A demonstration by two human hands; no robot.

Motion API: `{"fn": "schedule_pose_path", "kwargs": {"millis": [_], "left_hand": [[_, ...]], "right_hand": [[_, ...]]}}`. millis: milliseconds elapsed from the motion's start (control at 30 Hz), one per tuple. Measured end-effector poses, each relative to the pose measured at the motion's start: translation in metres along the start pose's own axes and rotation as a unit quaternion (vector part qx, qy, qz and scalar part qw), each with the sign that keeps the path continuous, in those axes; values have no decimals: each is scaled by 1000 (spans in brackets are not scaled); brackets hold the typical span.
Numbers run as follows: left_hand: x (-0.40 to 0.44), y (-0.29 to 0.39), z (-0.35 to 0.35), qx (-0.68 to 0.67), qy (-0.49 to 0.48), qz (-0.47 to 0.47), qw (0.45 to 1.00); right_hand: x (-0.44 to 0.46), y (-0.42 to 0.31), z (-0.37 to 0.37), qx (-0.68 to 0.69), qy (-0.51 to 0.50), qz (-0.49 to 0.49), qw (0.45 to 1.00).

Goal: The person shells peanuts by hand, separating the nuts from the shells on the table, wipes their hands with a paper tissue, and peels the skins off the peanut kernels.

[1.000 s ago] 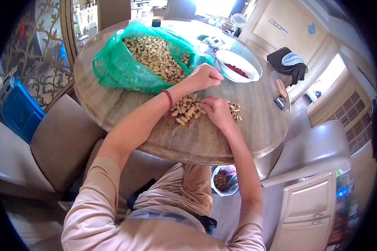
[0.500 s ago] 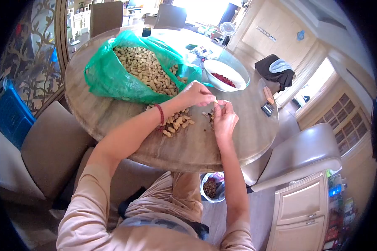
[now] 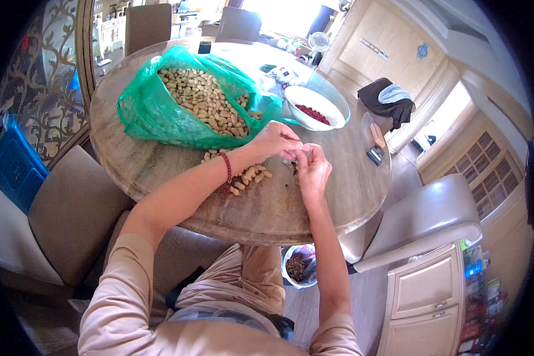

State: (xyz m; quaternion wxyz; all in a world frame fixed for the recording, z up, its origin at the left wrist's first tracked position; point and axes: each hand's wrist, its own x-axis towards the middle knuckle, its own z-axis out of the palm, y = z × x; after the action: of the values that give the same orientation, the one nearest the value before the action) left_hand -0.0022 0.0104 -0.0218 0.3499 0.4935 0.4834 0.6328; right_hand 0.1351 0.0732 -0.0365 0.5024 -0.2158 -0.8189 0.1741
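My left hand [image 3: 277, 141] and my right hand [image 3: 314, 171] meet above the table, fingertips pinched together on a peanut that is mostly hidden between them. Beneath my left wrist lies a loose pile of unshelled peanuts [image 3: 252, 178]. Small dark scraps and shell bits [image 3: 295, 168] are on the tabletop beside my right hand. Behind my left hand stands an open green plastic bag [image 3: 154, 121] full of peanuts in their shells [image 3: 204, 101]. Beyond my right hand, a white bowl [image 3: 305, 98] holds dark red kernels [image 3: 312, 114].
The round table [image 3: 267, 219] has its edge just in front of me. Below it stands a bin [image 3: 291, 274] with shells inside. A brush-like object [image 3: 375, 155] lies near the right edge. Chairs [image 3: 421, 219] flank the table, one with a dark garment [image 3: 391, 107] draped over it.
Both hands have shifted slightly, with the fingertips drawn closer together. The light-coloured peanut between them shows less than before. The view has tilted a little.
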Motion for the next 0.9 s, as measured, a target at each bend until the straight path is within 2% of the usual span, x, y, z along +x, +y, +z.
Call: {"fn": "schedule_pose_path", "kwargs": {"millis": [100,167,200,233,267,300,400,433,500,567,633,667,700,767,800,833,900], "left_hand": [[1,0,-3,12,-15,3,1000],[0,6,-4,75,-11,0,997],[-2,12,-4,75,-11,0,997],[-4,17,-4,222,-15,27,975],[-4,22,-4,363,-17,55,930],[-2,22,-5,363,-17,57,930],[9,2,-11,495,-48,108,861],[10,1,-10,497,-49,106,860],[9,-3,-5,400,-7,145,905],[9,-4,-3,400,-10,161,902],[5,-2,-9,435,-29,207,876],[2,1,-13,468,-58,167,866],[-2,1,-16,471,-55,164,865],[-9,-1,-22,422,-106,158,886],[-11,-1,-24,404,-114,117,900],[-11,-5,-27,403,-111,117,901],[-9,-10,-34,371,-72,179,908]], "right_hand": [[1,-1,-3,-8,-14,-6,1000],[2,5,-3,-10,-22,-6,1000],[4,10,-2,103,6,14,995],[7,16,-2,213,33,33,976],[13,24,-4,225,49,6,973],[24,27,-9,225,50,4,973],[66,29,-25,211,0,141,967],[83,24,-30,231,-23,206,951],[117,32,-28,252,-38,232,939],[144,42,-22,269,-54,257,927],[166,59,-6,243,-79,250,934],[176,69,3,215,-87,226,946],[181,81,11,219,-90,225,945],[192,99,27,143,-159,155,964],[195,99,33,102,-165,151,969],[198,99,38,102,-169,149,969],[204,94,48,-29,-158,12,987]]}}
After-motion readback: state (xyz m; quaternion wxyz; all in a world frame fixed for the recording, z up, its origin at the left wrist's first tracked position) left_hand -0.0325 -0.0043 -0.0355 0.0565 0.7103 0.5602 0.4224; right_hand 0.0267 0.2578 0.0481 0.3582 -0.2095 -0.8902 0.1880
